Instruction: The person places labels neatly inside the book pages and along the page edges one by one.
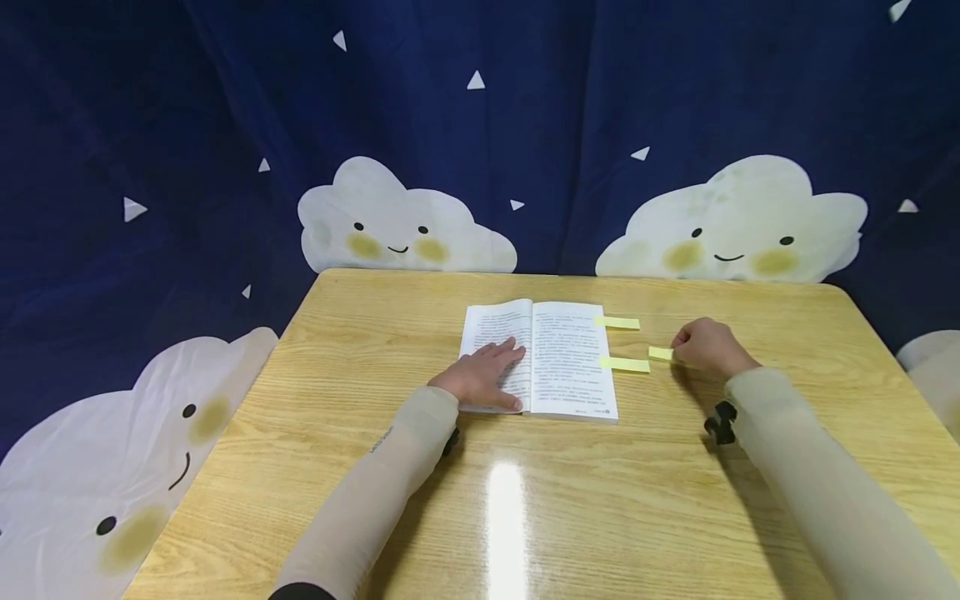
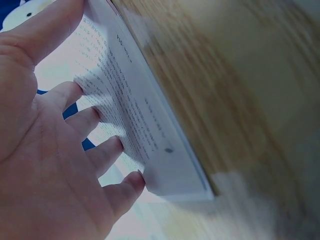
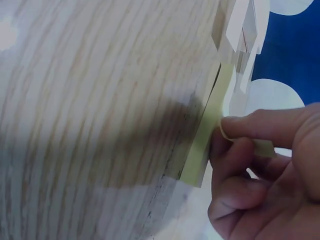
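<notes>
The paperback book (image 1: 572, 362) is lying open on the wooden tabletop (image 1: 367, 342) with two yellow sticky flags (image 1: 628, 365) poking out around its two and three o'clock, left hand (image 1: 483, 375) resting fingers-spread on the nine o'clock page, right hand (image 1: 710, 347) curled up past three o'clock, pinching a third yellow flag (image 1: 659, 353).

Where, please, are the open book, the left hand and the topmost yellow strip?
Open book (image 1: 567, 360), head view: right page.
Left hand (image 1: 480, 377), head view: its back.
Topmost yellow strip (image 1: 618, 323), head view: its middle.

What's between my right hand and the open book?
In the head view, two yellow strips jutting from the book, a third strip your right hand pinches, and tabletop.
</notes>
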A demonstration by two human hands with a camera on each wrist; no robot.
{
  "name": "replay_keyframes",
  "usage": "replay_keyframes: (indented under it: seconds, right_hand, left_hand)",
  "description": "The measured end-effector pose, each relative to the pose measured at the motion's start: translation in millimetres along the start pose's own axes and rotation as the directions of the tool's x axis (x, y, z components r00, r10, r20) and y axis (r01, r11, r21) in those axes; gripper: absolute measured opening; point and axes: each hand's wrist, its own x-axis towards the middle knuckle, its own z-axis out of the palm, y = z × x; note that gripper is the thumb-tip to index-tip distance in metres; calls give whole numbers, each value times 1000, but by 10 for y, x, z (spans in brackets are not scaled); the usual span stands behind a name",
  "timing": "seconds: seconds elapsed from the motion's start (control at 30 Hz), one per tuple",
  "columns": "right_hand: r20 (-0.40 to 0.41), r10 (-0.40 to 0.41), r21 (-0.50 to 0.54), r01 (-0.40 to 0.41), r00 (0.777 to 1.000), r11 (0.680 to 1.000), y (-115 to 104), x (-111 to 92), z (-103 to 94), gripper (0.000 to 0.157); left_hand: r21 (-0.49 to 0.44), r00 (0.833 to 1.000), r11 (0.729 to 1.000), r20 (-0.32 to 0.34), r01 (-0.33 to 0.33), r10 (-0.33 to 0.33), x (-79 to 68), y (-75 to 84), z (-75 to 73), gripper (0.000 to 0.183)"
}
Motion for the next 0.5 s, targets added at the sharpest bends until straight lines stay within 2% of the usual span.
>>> replay_keyframes:
  seconds: [0.23,0.37,0.5]
  right_hand:
    - [54,66,75,-70,996,995,-28,-21,-74,22]
    - [72,81,60,-86,994,995,-49,-15,-96,22]
    - [86,98,93,-106,991,990,-57,-11,-92,27]
  left_hand:
    - [0,1000,1000,-2,-2,2,2,-13,-5,97]
    - [-4,1000,1000,0,-1,1,-2,-18,-5,97]
    - [-6,1000,1000,2,-5,5,-1,-12,-4,96]
